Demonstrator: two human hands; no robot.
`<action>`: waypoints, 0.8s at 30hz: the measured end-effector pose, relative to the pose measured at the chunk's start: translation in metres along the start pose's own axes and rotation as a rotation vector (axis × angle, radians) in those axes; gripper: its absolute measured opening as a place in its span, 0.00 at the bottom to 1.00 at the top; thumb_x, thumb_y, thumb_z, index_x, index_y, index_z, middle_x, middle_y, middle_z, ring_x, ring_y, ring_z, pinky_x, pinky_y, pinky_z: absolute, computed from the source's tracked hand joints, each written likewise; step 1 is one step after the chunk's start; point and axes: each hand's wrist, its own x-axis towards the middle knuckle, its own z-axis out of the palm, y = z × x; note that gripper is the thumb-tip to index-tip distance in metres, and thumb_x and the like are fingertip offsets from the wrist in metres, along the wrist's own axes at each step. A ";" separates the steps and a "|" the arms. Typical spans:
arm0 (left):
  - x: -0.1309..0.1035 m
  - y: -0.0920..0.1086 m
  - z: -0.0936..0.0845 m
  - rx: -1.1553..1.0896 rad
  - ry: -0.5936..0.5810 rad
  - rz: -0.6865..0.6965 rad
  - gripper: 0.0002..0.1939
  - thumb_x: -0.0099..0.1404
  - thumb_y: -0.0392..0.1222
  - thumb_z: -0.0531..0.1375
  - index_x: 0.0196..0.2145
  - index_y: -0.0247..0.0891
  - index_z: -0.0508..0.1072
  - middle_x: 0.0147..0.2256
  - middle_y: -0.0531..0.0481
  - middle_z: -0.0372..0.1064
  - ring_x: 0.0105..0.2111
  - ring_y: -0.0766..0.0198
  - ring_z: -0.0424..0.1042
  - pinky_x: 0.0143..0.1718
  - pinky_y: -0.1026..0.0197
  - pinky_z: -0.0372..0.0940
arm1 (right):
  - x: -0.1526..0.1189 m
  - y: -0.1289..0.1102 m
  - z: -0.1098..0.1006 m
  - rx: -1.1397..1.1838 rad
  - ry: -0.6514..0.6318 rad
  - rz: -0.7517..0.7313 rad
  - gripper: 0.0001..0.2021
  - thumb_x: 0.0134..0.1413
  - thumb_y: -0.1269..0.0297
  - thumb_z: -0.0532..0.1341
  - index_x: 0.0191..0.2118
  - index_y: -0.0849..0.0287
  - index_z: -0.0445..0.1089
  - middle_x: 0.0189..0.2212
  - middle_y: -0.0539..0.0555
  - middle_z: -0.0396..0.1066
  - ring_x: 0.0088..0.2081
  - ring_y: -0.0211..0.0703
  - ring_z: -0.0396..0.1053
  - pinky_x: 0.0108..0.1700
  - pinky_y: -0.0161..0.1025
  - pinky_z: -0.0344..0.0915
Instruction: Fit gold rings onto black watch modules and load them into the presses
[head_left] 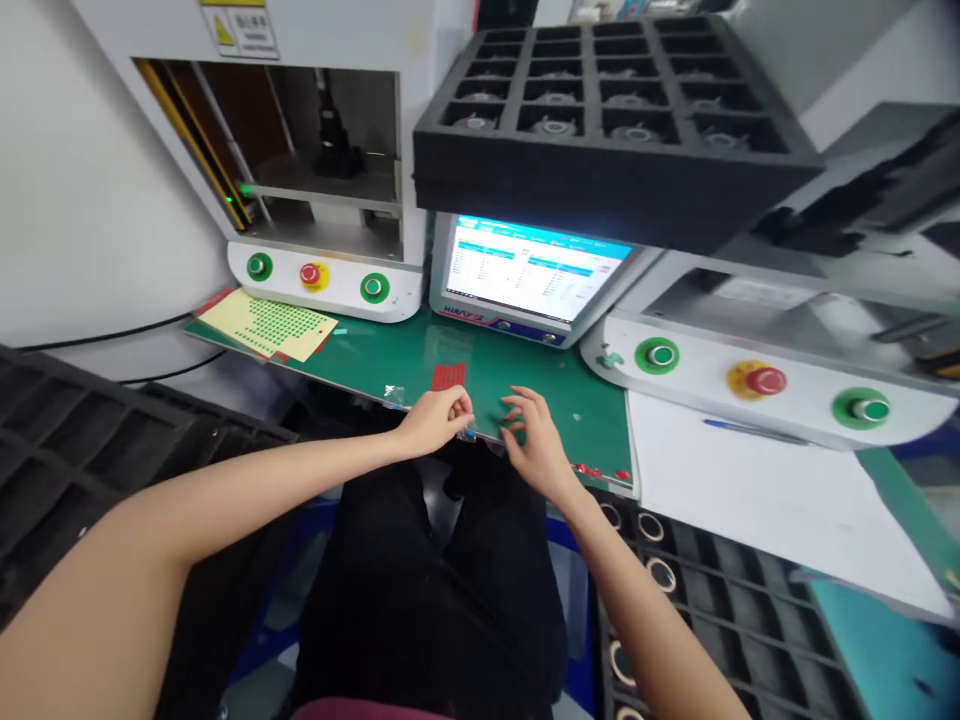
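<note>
A maroon garment [367,710] lies nearest at the bottom edge, with black trousers [435,620] beyond it under the green tabletop [375,350]. A small clear-and-blue piece [469,433] sits at the left hand's [435,422] fingertips, right at the tabletop's front edge; a loosened pinch could drop it onto the lap, and being so small it might be hard to find. The left hand is also just beside the red sticker sheet [448,376], so a careless sweep could shift that, while the right forearm might brush the red scraps [591,470] off the edge. The left arm reaches in nearly level, its fingers narrow and seemingly closed on the piece. The right hand [536,440] angles inward, fingers spread and lightly curled, with nothing visible between them.
</note>
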 end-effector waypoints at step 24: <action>-0.013 -0.024 0.018 0.668 0.004 0.533 0.11 0.68 0.38 0.59 0.44 0.35 0.80 0.46 0.33 0.77 0.53 0.47 0.73 0.56 0.41 0.64 | -0.026 -0.003 0.016 -0.172 0.094 -0.034 0.12 0.66 0.56 0.54 0.50 0.54 0.63 0.60 0.67 0.63 0.56 0.59 0.71 0.41 0.53 0.78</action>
